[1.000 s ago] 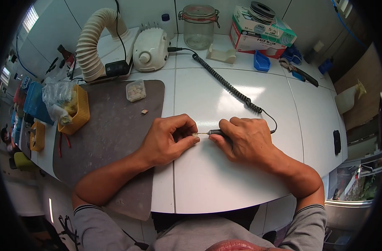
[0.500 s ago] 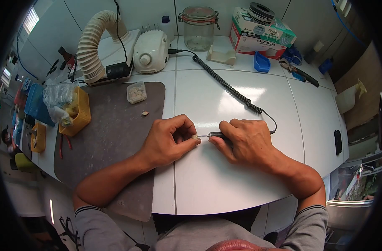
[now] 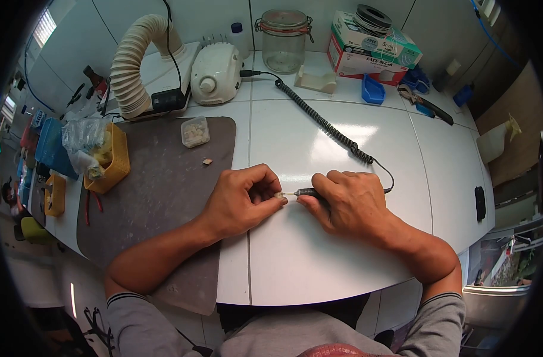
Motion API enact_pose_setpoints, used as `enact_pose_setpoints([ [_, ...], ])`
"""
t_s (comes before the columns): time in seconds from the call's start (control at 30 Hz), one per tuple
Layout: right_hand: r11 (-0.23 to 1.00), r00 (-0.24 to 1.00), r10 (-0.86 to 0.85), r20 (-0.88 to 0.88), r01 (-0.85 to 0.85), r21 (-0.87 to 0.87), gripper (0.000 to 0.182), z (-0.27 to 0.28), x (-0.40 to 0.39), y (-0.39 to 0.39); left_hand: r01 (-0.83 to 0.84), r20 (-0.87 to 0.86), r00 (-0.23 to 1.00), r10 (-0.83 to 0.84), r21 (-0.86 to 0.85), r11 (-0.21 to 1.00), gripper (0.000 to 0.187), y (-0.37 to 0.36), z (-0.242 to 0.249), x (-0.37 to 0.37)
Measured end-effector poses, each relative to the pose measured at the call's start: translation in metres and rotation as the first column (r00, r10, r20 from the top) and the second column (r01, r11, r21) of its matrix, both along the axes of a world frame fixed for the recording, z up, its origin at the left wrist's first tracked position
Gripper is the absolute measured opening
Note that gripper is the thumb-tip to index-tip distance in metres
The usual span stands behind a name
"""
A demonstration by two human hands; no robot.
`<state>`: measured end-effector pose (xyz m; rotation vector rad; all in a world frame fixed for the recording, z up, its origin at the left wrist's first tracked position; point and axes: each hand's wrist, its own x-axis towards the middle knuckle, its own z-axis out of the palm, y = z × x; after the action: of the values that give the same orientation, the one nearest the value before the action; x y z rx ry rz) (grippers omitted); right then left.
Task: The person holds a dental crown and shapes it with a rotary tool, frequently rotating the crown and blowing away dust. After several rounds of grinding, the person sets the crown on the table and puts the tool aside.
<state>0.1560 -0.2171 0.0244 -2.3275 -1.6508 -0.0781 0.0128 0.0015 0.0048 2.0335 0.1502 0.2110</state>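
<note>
Between thumb and fingers, my left hand (image 3: 246, 196) pinches a small whitish piece (image 3: 279, 195), largely covered by the fingertips. My right hand (image 3: 353, 199) is wrapped round a black rotary handpiece (image 3: 307, 192) that points left. Its thin bit (image 3: 289, 193) reaches the whitish piece, seemingly touching it. A coiled black cord (image 3: 325, 123) runs from the handpiece to a white control unit (image 3: 215, 77) at the back. On the grey mat (image 3: 164, 172) lie a clear box of small pale pieces (image 3: 195, 132) and one loose brownish piece (image 3: 207, 162).
A ribbed hose (image 3: 127, 65) arches at the back left, near a yellow basket (image 3: 113, 157) holding plastic bags. Along the back stand a glass jar (image 3: 283, 47) and face mask boxes (image 3: 366, 50). Pliers (image 3: 426, 104) and a blue tray (image 3: 373, 90) lie back right.
Hardly anything differs. Both hands keep their grips and positions, and the view has shifted very slightly.
</note>
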Motion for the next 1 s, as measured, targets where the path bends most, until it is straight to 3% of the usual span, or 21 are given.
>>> enact_pose_setpoints([
  [1.0, 0.998, 0.999, -0.007, -0.039, 0.004, -0.068, 0.048, 0.0043, 0.0025, 0.0001, 0.024, 0.022, 0.999, -0.023, -0.062, 0.998, 0.017, 0.001, -0.0029, -0.003],
])
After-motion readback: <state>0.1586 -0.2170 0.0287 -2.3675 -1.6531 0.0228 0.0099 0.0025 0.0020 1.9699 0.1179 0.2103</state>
